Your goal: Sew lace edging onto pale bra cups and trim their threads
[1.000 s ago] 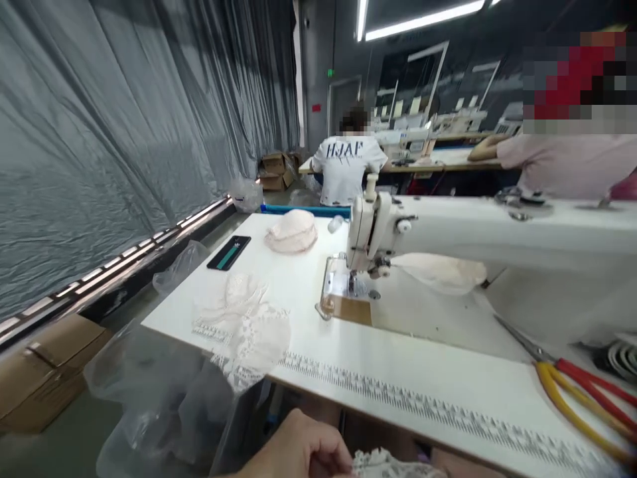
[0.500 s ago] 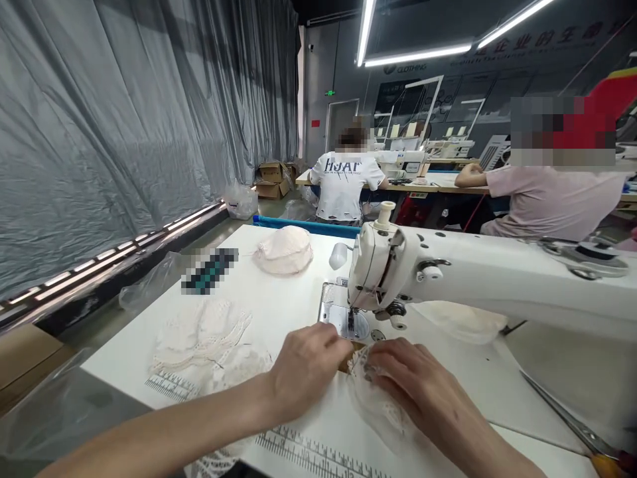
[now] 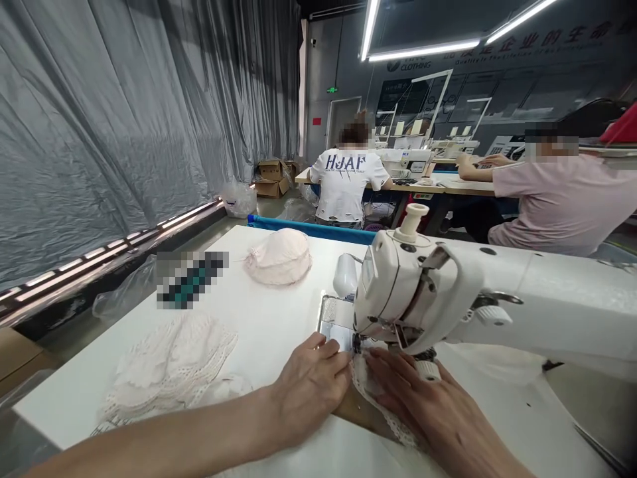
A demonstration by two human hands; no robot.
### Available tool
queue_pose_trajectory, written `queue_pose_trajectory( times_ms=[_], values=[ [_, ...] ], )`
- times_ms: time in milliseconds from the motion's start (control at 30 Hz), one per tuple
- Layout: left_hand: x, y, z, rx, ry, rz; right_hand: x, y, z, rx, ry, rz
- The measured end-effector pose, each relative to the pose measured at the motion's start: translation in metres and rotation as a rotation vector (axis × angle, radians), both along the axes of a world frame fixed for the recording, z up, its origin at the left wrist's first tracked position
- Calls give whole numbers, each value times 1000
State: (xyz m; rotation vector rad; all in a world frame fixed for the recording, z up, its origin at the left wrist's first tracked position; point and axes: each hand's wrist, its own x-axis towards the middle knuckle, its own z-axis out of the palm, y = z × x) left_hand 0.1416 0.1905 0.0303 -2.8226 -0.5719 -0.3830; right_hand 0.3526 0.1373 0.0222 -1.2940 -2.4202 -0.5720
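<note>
A white sewing machine (image 3: 448, 299) stands on the white table (image 3: 263, 318). My left hand (image 3: 311, 385) lies flat on the table just left of the needle, fingers stretched toward a piece of white lace (image 3: 378, 405). My right hand (image 3: 423, 408) rests flat on top of that lace, fingertips close under the machine's head. The lace edge reaches the metal plate (image 3: 334, 328) beneath the needle. Neither hand grips anything; both press down on the work.
A stack of lace pieces (image 3: 164, 368) lies at the table's left front. A pile of pale padded cups (image 3: 279, 255) sits at the back. A blurred dark object (image 3: 192, 279) lies at the left. Two other people sit at tables behind. A grey curtain hangs on the left.
Both hands came up from below the table edge with the lace and slid it forward under the machine's head. The view has moved closer to the machine.
</note>
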Motion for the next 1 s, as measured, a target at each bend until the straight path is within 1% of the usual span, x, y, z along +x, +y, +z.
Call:
queue_pose_trajectory(
  times_ms=[200,400,500,567,667,767,867,1000],
  values=[
    [3,10,0,35,-14,-4,4,11,-8,87,51,13],
    [3,11,1,19,-35,-14,8,6,-12,-10,86,0],
    [2,7,-1,1,-128,-52,8,-3,-13,-85,99,119],
    [2,5,-2,-20,-191,-104,6,-9,-14,-116,105,176],
    [2,6,-4,-75,-218,-158,2,-17,-17,-134,117,173],
    [3,9,-7,-131,-224,-155,-1,-18,-19,-182,142,132],
    [4,13,-11,-125,-265,-154,-6,-17,-18,-177,200,104],
    [5,13,-13,-73,-329,-181,-12,-16,-12,-109,218,137]
  ],
)
